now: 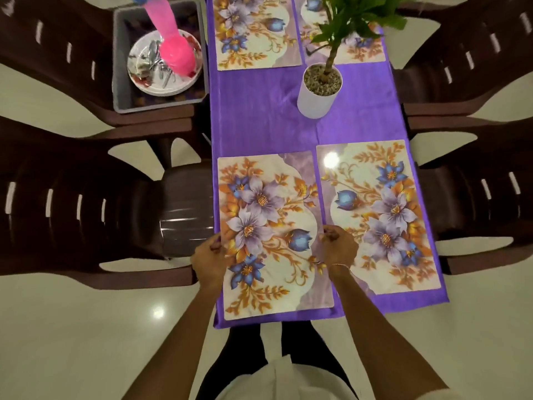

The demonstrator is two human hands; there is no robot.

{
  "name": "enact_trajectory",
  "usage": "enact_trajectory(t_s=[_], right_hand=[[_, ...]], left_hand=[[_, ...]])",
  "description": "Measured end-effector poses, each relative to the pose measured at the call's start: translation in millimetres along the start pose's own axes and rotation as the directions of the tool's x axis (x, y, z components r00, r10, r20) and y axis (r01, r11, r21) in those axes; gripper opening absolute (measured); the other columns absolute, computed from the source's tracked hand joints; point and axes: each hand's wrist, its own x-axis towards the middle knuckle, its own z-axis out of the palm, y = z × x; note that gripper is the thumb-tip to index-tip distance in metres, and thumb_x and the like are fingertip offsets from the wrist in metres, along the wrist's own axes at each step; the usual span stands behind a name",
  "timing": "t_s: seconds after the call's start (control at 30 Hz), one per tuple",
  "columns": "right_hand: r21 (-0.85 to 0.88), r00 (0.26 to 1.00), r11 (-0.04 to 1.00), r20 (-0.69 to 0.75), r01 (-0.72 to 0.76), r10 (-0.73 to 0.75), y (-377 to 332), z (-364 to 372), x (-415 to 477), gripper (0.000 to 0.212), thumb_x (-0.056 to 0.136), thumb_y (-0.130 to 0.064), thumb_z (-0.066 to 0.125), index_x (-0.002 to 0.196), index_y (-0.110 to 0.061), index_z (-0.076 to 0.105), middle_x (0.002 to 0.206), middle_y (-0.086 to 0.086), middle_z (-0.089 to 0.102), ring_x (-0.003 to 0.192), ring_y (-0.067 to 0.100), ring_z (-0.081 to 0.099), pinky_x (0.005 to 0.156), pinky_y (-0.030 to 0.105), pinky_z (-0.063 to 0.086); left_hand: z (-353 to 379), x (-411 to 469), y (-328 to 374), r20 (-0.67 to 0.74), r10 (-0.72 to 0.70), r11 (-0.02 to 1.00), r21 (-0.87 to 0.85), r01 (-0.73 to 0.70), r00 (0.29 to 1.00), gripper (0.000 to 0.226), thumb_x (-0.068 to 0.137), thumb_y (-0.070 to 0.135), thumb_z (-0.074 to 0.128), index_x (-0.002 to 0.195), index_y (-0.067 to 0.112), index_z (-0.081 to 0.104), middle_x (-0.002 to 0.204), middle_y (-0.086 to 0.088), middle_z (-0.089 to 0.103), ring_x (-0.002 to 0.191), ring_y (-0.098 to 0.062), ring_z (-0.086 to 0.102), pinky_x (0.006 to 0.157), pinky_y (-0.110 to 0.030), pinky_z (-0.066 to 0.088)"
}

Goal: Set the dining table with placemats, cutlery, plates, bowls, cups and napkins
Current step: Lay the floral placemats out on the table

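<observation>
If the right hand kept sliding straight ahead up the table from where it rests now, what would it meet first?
Probably the white plant pot. The right hand sits at the gap between the near-left placemat and near-right placemat; beyond lies bare purple tablecloth, though the exact line is uncertain.

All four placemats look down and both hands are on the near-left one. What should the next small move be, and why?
Probably let go of the near-left placemat and reach for the gray bin on the chair. Left hand and right hand pinch its edges, it lies flat beside its neighbour, and the plates, cutlery and pink cups wait in the bin.
</observation>
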Motion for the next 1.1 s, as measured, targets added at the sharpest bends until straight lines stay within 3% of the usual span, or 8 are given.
enact_trajectory(t_s=[0.1,0.2,0.27,0.43,0.6,0.8,0.93,1.1], right_hand=[[0.036,0.998,0.998,-0.032,-0.048,0.049,-1.8,3.0,3.3,0.020,0.092,-0.015,0.071,0.108,-0.017,0.081,0.108,0.012,0.078,0.102,0.033,0.070,0.083,0.026,0.045],[0.082,0.995,0.993,-0.039,-0.090,0.093,-3.9,4.8,4.7,0.018,0.091,-0.016,0.074,0.108,-0.017,0.081,0.107,0.010,0.078,0.101,0.032,0.071,0.087,0.029,0.050],[0.129,0.991,0.984,-0.040,-0.121,0.127,-4.7,5.1,5.1,0.018,0.089,-0.018,0.078,0.107,-0.016,0.082,0.106,0.009,0.079,0.099,0.029,0.072,0.089,0.032,0.053],[0.223,0.976,0.954,-0.033,-0.203,0.215,-7.8,1.9,6.5,0.015,0.085,-0.023,0.083,0.098,-0.015,0.083,0.096,0.003,0.079,0.084,0.016,0.066,0.082,0.024,0.046],[0.269,0.966,0.932,-0.019,-0.242,0.256,-9.4,5.8,9.5,0.017,0.084,-0.026,0.084,0.096,-0.015,0.083,0.092,0.004,0.080,0.085,0.018,0.068,0.091,0.034,0.055],[0.251,0.960,0.930,-0.004,-0.269,0.278,-11.1,7.3,12.2,0.023,0.084,-0.030,0.084,0.100,-0.013,0.083,0.094,0.004,0.079,0.085,0.018,0.068,0.089,0.033,0.054],[0.215,0.960,0.938,-0.005,-0.273,0.280,-11.3,8.2,14.0,0.028,0.084,-0.034,0.084,0.100,-0.012,0.082,0.095,0.005,0.080,0.089,0.022,0.071,0.089,0.035,0.055],[0.214,0.962,0.941,-0.013,-0.263,0.272,-9.7,7.7,13.1,0.027,0.085,-0.031,0.083,0.102,-0.011,0.082,0.096,0.006,0.079,0.085,0.017,0.066,0.083,0.028,0.049]], left_hand=[[4.1,4.2,-0.9,-0.059,0.036,0.996,0.078,-0.031,0.998,0.026,0.093,0.024,0.074,0.101,0.000,0.077,0.087,-0.014,0.072,0.079,-0.028,0.068,0.075,-0.030,0.047],[7.3,7.3,-3.8,-0.092,0.046,0.992,0.120,-0.035,0.995,0.027,0.091,0.023,0.077,0.103,-0.001,0.078,0.092,-0.019,0.076,0.082,-0.032,0.072,0.075,-0.030,0.049],[8.9,8.1,-2.9,-0.113,0.060,0.989,0.138,-0.044,0.992,0.026,0.091,0.023,0.076,0.099,-0.002,0.078,0.090,-0.020,0.076,0.079,-0.032,0.071,0.074,-0.030,0.049],[15.2,8.1,-2.9,-0.170,0.071,0.988,0.144,-0.046,0.983,0.027,0.093,0.024,0.075,0.095,-0.002,0.076,0.089,-0.019,0.075,0.077,-0.026,0.068,0.073,-0.029,0.046],[17.9,7.4,-1.5,-0.197,0.056,0.988,0.152,-0.026,0.979,0.028,0.093,0.024,0.074,0.101,-0.003,0.076,0.093,-0.020,0.075,0.083,-0.034,0.071,0.074,-0.030,0.045],[17.4,9.6,1.3,-0.196,0.045,0.989,0.146,-0.016,0.980,0.032,0.094,0.028,0.073,0.101,-0.003,0.076,0.095,-0.021,0.075,0.084,-0.034,0.071,0.074,-0.031,0.047],[17.4,8.7,3.8,-0.209,0.047,0.994,0.111,-0.024,0.977,0.035,0.094,0.031,0.073,0.101,-0.003,0.076,0.094,-0.021,0.075,0.078,-0.024,0.064,0.074,-0.030,0.045],[17.0,7.1,4.5,-0.209,0.043,0.990,0.138,-0.014,0.977,0.038,0.094,0.033,0.072,0.101,-0.005,0.075,0.094,-0.022,0.075,0.083,-0.036,0.071,0.074,-0.031,0.046]])
